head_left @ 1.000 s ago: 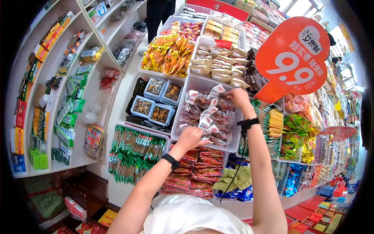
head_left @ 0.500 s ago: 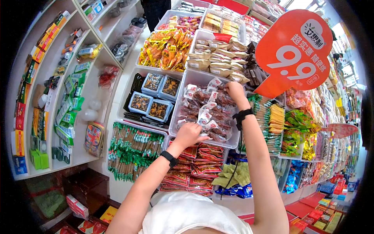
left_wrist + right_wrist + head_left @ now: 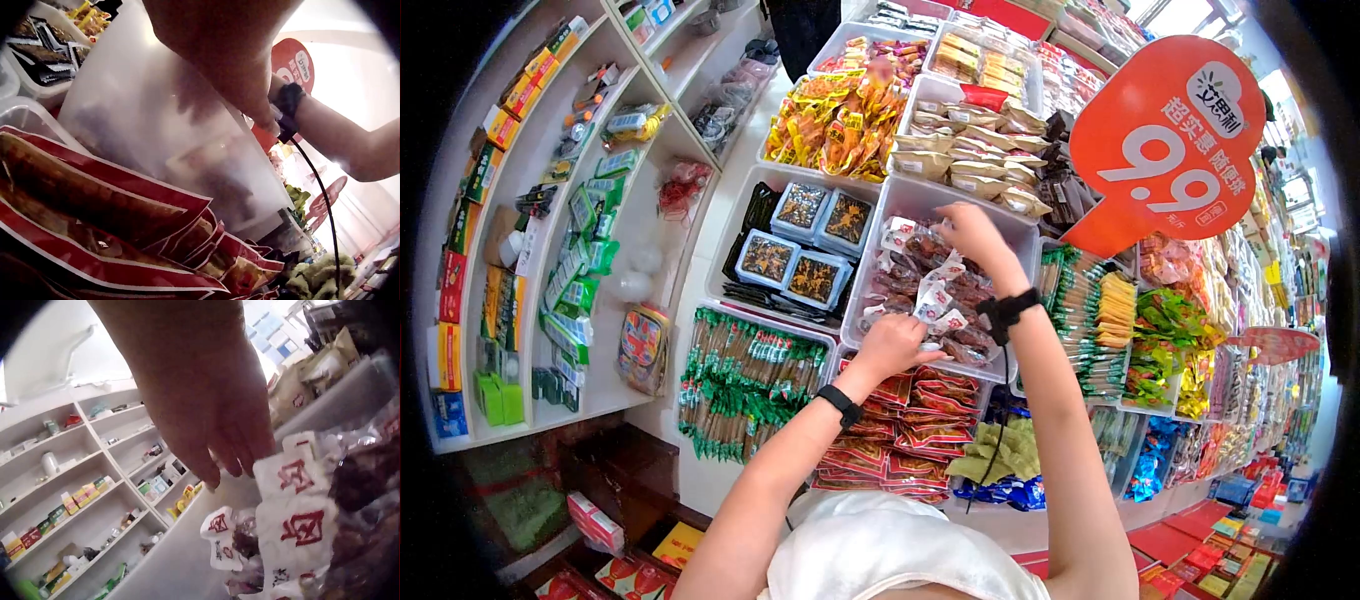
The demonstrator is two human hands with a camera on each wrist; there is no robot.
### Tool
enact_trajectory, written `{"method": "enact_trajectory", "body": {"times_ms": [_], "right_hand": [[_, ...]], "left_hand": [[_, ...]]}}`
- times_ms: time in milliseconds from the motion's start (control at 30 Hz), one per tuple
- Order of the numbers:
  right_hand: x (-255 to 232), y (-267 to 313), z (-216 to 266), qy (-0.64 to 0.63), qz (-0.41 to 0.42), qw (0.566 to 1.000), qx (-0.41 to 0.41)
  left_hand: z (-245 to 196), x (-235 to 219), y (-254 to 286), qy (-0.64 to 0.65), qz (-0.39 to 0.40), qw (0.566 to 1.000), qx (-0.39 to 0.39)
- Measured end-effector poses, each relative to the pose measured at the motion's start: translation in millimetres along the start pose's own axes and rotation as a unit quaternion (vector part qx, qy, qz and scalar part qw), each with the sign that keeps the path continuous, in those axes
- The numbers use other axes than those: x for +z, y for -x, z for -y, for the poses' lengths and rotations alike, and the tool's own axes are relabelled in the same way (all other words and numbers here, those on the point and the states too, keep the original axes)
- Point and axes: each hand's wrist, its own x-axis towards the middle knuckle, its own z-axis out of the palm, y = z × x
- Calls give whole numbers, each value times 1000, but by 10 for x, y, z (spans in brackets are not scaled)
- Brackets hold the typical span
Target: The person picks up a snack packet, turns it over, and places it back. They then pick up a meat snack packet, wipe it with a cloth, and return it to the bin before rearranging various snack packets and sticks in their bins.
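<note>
A clear plastic bin (image 3: 862, 265) holds several brown snack packets with white and red labels (image 3: 920, 280). My right hand (image 3: 962, 228) hovers over the back of this bin. In the right wrist view the right hand (image 3: 212, 412) hangs with relaxed, empty fingers just above the labelled packets (image 3: 294, 512). My left hand (image 3: 892, 345) sits at the bin's front rim, its fingers reaching in among the packets. In the left wrist view the left hand (image 3: 231, 56) goes over the bin wall (image 3: 144, 125) and its fingers are hidden.
A big orange 9.9 price sign (image 3: 1170, 140) stands right of the bin. Around the bin are bins of yellow packets (image 3: 830, 125), tan bags (image 3: 970, 150), dark trays (image 3: 800, 250), green sticks (image 3: 740, 385) and red packets (image 3: 900, 430). White shelves (image 3: 550, 230) line the left.
My right hand has moved from the bin's far right corner leftward over the back of the packets. The left hand has stayed at the front rim.
</note>
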Motion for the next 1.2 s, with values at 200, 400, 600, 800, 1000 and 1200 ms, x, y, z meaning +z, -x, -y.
{"method": "enact_trajectory", "body": {"times_ms": [200, 400, 600, 800, 1000, 1200], "right_hand": [[510, -68, 90, 128, 88, 987, 48], [168, -9, 247, 4, 35, 999, 22], [-410, 92, 261, -225, -172, 955, 94], [-827, 413, -150, -130, -244, 951, 135], [-555, 612, -541, -137, -211, 957, 141], [-458, 548, -525, -47, -146, 977, 151]], "left_hand": [[-23, -5, 17, -14, 16, 1000, -12], [-36, -13, -8, 7, 14, 1000, 8], [-21, -6, 26, -2, 7, 1000, -3], [-15, -23, -8, -5, 12, 1000, 2], [-13, 6, 27, -1, 5, 1000, 5], [-33, -15, 20, -8, 9, 1000, 3]]}}
